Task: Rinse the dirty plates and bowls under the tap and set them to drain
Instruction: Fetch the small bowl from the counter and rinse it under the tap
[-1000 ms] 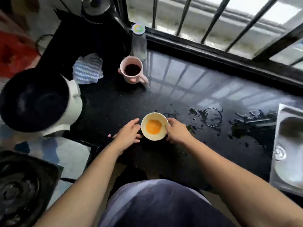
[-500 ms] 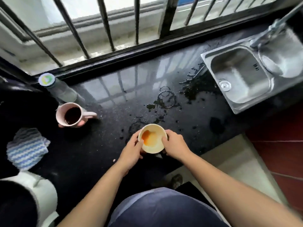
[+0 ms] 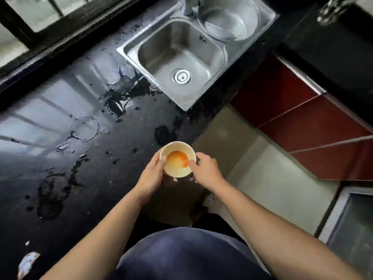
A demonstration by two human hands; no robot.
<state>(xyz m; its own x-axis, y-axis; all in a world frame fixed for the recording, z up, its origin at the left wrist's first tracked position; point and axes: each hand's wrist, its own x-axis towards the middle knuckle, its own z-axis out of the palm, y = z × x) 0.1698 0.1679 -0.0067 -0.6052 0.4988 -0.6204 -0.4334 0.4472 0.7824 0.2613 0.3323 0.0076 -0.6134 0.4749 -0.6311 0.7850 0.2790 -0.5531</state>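
A small cream bowl (image 3: 178,170) with orange residue inside is held between both hands, near the front edge of the black counter. My left hand (image 3: 151,176) grips its left rim and my right hand (image 3: 205,170) grips its right rim. The bowl is tilted slightly toward me. The steel sink (image 3: 214,63) lies ahead and to the right, its basin bare apart from the drain. The base of the tap (image 3: 188,5) stands at the sink's far edge; its spout is out of view.
The black counter (image 3: 60,178) is wet with puddles and ring marks. A round steel basin (image 3: 228,21) sits in the sink's second recess. Red cabinet fronts (image 3: 302,118) and pale floor (image 3: 262,168) are on the right. A barred window runs along the back.
The bowl has been lifted off the counter and carried to the right toward the sink. My view has swung right; the pink mug, cloth and bottle have left the frame.
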